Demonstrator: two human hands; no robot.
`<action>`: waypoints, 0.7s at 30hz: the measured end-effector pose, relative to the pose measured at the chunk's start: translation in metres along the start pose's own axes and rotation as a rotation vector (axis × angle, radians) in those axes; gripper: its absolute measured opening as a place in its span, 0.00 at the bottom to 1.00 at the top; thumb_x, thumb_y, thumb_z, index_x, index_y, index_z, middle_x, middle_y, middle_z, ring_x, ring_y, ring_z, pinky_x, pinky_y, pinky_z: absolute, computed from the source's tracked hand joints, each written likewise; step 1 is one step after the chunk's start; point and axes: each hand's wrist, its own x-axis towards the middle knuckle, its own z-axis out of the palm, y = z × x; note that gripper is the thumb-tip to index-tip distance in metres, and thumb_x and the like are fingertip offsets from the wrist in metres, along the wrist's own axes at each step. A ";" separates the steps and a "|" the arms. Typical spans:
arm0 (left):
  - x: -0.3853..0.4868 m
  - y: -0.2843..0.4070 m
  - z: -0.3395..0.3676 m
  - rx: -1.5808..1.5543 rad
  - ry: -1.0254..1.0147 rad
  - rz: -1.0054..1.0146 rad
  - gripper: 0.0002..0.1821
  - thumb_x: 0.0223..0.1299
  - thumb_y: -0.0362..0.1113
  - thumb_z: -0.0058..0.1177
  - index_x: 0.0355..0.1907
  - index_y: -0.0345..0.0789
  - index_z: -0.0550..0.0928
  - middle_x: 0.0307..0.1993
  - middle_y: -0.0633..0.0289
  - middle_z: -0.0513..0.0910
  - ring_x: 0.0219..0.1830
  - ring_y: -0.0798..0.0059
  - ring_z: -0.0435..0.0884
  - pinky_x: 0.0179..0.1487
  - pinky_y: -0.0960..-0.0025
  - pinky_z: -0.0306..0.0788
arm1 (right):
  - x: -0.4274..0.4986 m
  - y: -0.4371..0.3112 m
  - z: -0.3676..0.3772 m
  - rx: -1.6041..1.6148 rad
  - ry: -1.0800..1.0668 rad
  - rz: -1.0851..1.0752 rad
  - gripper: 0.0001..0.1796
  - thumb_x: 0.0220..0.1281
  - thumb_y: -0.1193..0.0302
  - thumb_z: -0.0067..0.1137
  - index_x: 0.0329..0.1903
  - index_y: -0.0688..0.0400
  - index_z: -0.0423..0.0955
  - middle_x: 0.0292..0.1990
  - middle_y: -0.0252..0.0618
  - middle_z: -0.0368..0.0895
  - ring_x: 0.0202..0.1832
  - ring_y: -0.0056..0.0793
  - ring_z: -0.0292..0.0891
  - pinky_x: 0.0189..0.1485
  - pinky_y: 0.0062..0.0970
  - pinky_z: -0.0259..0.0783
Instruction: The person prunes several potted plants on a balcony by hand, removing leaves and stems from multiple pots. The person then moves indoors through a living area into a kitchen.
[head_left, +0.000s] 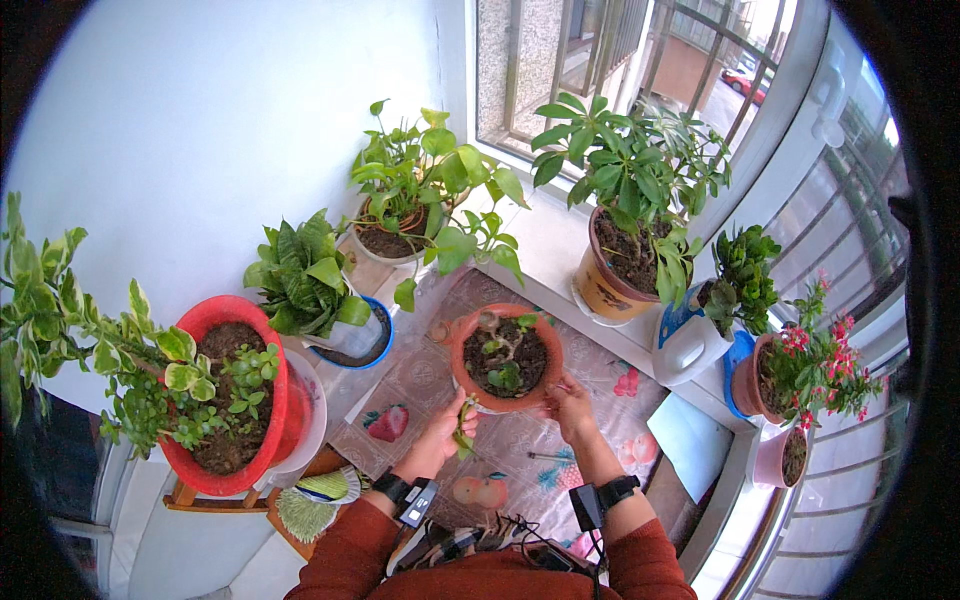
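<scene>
A round terracotta-coloured plant pot (553, 375) stands before me on a patterned tablecloth (420, 442). Dark soil (480, 367) fills it, with a few small green leaves (506, 375) and a pale bent stem. At the pot's lower left is my left hand (444, 427), closed around a small leafy sprig (465, 431). My right hand (570, 405) has its thumb and fingers on the pot's lower right edge. A dark strap with a small device sits on each wrist.
Left stand a large red pot (281, 397), a blue-rimmed planter (386, 352) and a pothos pot (390, 259). On the right sill are a tan pot (611, 277), a white jug-like container (686, 352) and a pink-flowered plant (814, 360). A pale sheet (690, 442) lies nearby.
</scene>
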 end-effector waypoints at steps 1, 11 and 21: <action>0.005 -0.002 0.003 0.006 0.008 -0.023 0.20 0.59 0.58 0.47 0.31 0.42 0.67 0.18 0.72 0.64 0.17 0.84 0.61 0.22 0.80 0.55 | 0.001 -0.002 -0.005 -0.007 0.043 0.018 0.17 0.60 0.77 0.46 0.53 0.56 0.67 0.34 0.39 0.80 0.26 0.26 0.78 0.24 0.24 0.76; 0.007 0.070 0.038 0.285 0.252 0.257 0.13 0.59 0.47 0.52 0.32 0.39 0.75 0.16 0.71 0.66 0.14 0.85 0.62 0.17 0.77 0.56 | -0.006 -0.004 -0.026 -0.016 0.118 0.044 0.10 0.63 0.75 0.46 0.47 0.55 0.67 0.34 0.41 0.79 0.28 0.32 0.79 0.28 0.30 0.77; 0.088 0.162 0.097 0.153 0.274 0.690 0.15 0.63 0.49 0.45 0.28 0.40 0.67 0.19 0.72 0.63 0.15 0.86 0.58 0.20 0.78 0.53 | -0.013 -0.004 -0.025 0.028 0.089 0.053 0.09 0.62 0.71 0.48 0.45 0.55 0.69 0.31 0.37 0.80 0.25 0.27 0.78 0.25 0.26 0.75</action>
